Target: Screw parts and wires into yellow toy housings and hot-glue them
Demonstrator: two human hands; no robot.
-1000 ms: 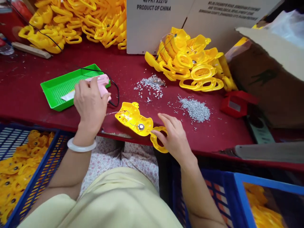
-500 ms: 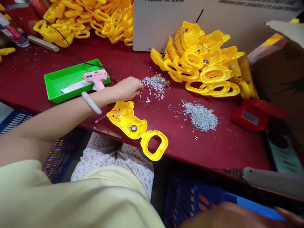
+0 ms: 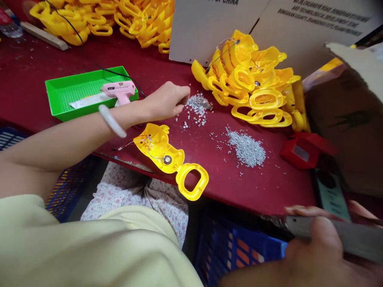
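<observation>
On the worktop (image 3: 269, 185), the left hand (image 3: 167, 101) pinches its fingers together at the screws (image 3: 199, 104), 1 o'clock of the shell (image 3: 161, 149), while the right hand (image 3: 317, 251) at 4 o'clock clenches a tool (image 3: 359, 238).

bright, even light; blurred foreground

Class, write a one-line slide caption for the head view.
Left hand at the screw pile; right hand grips a grey tool.

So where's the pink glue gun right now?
In the head view, upper left: the pink glue gun lies at the right end of the green tray.
</observation>
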